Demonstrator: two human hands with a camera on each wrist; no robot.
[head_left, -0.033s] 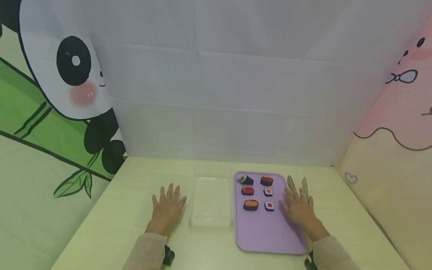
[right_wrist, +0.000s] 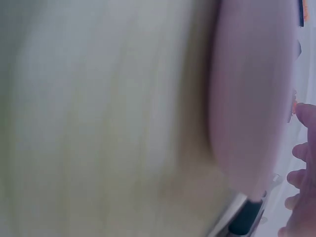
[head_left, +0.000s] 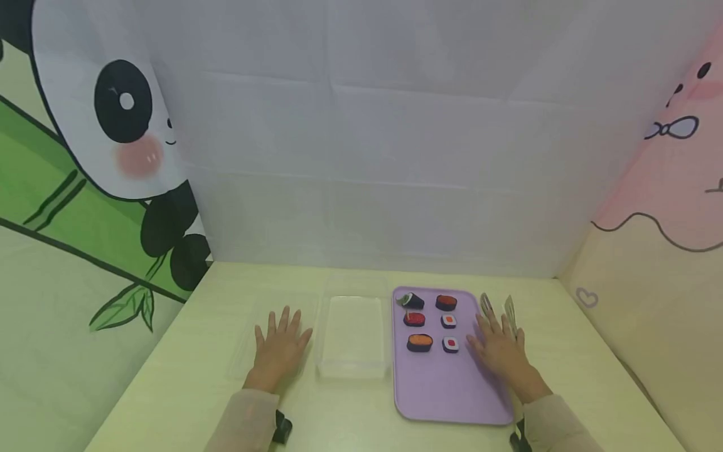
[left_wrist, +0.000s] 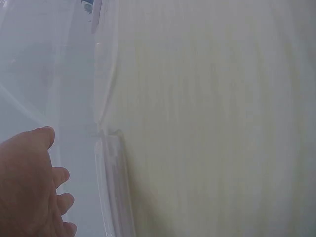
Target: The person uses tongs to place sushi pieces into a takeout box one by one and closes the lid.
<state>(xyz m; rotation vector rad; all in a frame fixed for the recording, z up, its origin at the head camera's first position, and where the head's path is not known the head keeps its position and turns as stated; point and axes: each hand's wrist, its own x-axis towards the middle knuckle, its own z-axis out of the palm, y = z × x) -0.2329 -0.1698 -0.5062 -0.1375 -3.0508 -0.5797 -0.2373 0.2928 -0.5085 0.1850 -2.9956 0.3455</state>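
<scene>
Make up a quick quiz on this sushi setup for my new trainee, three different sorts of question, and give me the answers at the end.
1. How many sushi pieces lie on the purple tray?
2. True or false: the clear container stands between the left hand and the tray.
3. In the head view, how do the left hand's fingers lie?
A) Clenched in a fist
B) Spread out
C) Pinching a sushi piece

Key:
1. Six.
2. True.
3. B.
</scene>
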